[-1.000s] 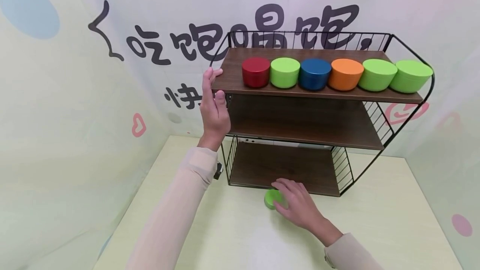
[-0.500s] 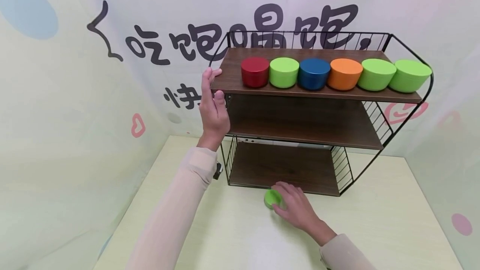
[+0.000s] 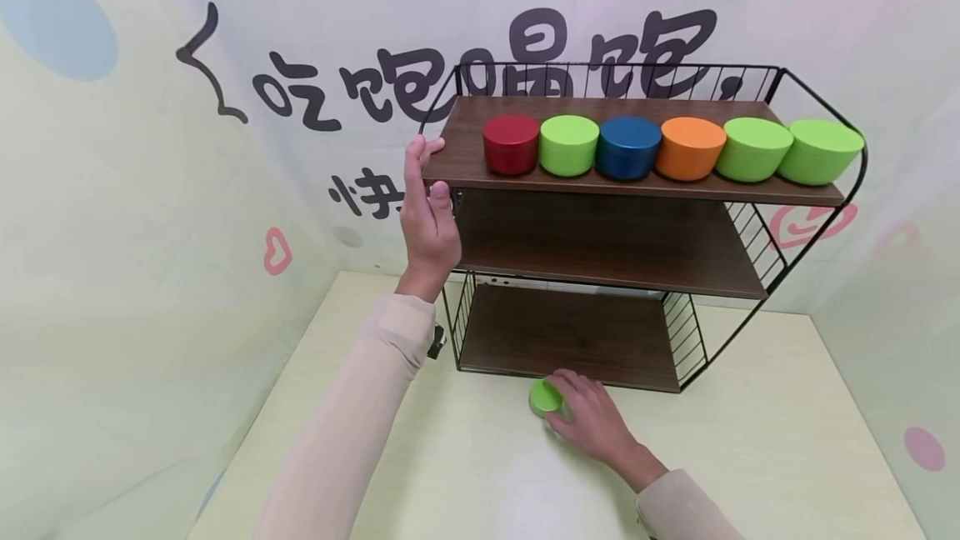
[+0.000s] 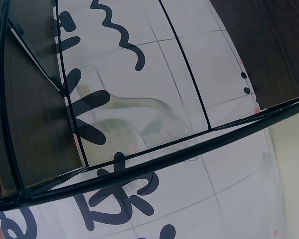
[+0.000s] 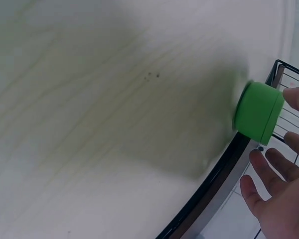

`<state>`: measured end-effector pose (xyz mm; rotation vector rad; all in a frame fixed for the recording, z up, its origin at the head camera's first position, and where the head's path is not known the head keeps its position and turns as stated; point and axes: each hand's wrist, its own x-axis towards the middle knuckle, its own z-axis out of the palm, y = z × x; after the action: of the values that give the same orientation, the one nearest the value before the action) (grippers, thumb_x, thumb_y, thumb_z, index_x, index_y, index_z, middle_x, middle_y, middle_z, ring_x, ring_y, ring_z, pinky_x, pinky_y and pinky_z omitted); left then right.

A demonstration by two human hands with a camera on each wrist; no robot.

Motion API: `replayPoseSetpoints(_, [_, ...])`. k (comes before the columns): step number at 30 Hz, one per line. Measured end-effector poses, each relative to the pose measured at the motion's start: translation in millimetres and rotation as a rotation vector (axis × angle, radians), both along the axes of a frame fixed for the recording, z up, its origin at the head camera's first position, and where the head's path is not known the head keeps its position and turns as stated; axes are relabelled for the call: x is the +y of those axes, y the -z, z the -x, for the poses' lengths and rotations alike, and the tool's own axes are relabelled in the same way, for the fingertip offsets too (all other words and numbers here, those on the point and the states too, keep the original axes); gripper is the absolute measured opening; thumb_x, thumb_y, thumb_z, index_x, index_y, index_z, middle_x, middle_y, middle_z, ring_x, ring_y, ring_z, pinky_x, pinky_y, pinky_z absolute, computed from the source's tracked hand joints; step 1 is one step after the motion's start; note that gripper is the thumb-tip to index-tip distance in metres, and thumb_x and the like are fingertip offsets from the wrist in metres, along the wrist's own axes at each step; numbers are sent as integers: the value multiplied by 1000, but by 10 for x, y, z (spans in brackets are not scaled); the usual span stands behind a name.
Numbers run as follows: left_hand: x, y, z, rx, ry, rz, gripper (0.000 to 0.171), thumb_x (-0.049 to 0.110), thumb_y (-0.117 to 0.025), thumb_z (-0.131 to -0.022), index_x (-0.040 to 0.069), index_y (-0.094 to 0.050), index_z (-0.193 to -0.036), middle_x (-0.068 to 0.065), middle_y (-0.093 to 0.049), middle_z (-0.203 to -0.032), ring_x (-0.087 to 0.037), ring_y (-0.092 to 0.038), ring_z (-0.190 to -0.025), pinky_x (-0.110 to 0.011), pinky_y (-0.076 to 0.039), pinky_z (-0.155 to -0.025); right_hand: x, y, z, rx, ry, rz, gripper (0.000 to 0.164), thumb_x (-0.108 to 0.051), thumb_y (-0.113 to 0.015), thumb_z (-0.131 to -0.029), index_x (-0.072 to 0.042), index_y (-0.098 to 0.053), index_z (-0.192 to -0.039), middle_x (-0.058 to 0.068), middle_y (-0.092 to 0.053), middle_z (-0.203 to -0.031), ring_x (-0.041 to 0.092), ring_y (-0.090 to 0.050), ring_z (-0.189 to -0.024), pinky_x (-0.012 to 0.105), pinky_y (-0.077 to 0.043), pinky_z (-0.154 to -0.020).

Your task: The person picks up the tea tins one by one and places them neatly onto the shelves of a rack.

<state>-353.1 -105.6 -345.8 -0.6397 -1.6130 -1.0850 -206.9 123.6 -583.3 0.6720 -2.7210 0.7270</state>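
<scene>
My left hand (image 3: 429, 223) rests against the left end of the top board of a black wire shelf rack (image 3: 600, 187), fingers extended upward, thumb at the board's front edge. A round green tin (image 3: 545, 398) stands on the table just in front of the bottom board. My right hand (image 3: 592, 419) is at its right side, index finger and thumb spread at its rim. In the right wrist view the thumb tip overlaps the lid edge of the tin (image 5: 259, 112), and the other loosely bent fingers (image 5: 269, 174) lie off it.
Along the top board stand a red tin (image 3: 512, 145), a blue tin (image 3: 628, 148), an orange tin (image 3: 691, 149) and several green tins, including one (image 3: 569, 146) beside the red. Behind the rack hangs a white printed cloth (image 3: 300, 40). The pale table (image 3: 465, 457) spreads in front.
My right hand has shifted slightly down and toward me, its index fingertip and thumb now at the green tin's edges. The tin and my left hand have stayed put.
</scene>
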Motion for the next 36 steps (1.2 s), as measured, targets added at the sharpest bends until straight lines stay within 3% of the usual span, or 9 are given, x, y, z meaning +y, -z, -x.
replayPoseSetpoints(11, [7, -3, -4, 1, 0, 3, 57, 41, -35, -108, -2, -35, -144, -14, -57, -136, -25, -49, -131, -37, -39, -106, -31, 96, -1, 7, 2, -13, 47, -22, -83, -78, -7, -66, -120, 11, -64, -120, 30, -65, -103, 48, -51, -83])
replayPoseSetpoints(18, [1, 4, -5, 1, -8, -1, 57, 41, -35, -108, -2, -35, -144, -13, -57, -136, -24, -54, -123, -36, -41, -102, -47, 163, 10, 4, 16, 5, 46, -20, -82, -80, -8, -65, -120, 10, -64, -121, 29, -65, -104, 47, -51, -80])
replayPoseSetpoints(27, [1, 3, -1, 5, -7, 0, 57, 41, -35, -108, -3, -35, -144, -13, -57, -135, -25, -51, -129, -37, -40, -104, -59, 187, -4, 0, 31, 30, 46, -20, -82, -80, -9, -65, -121, 11, -64, -121, 30, -66, -103, 47, -52, -81])
replayPoseSetpoints(36, [1, 7, -9, 3, -2, -5, 57, 41, -36, -107, -2, -35, -145, -12, -57, -136, -27, -56, -118, -36, -42, -100, -54, 164, -11, -10, 21, 26, 44, -19, -82, -81, -7, -65, -120, 11, -64, -120, 30, -66, -102, 48, -53, -83])
